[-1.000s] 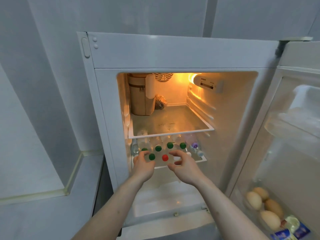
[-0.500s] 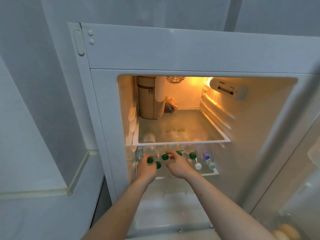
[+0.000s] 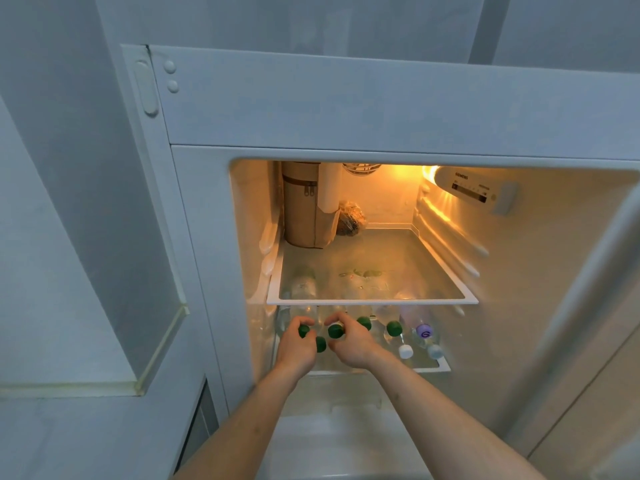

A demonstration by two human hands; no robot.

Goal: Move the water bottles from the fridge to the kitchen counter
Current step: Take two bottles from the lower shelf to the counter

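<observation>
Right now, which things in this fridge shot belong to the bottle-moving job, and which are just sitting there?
Part of the job:
- water bottles lying on the lower shelf
- left hand, gripping a green-capped bottle
- right hand, gripping another green-capped one

Just there:
- brown zipped case, upper shelf
- bagged food beside it
- control panel

The glass shelf [image 3: 372, 301] hides most of each water bottle [image 3: 393, 332] below it — only caps and necks show at the lower shelf's front edge. Both forearms are cut off by the bottom edge. The bag [image 3: 350, 220] at the upper shelf's back (contents unreadable) is too dim to identify, and the control panel [image 3: 471, 190] markings are too small to read.
</observation>
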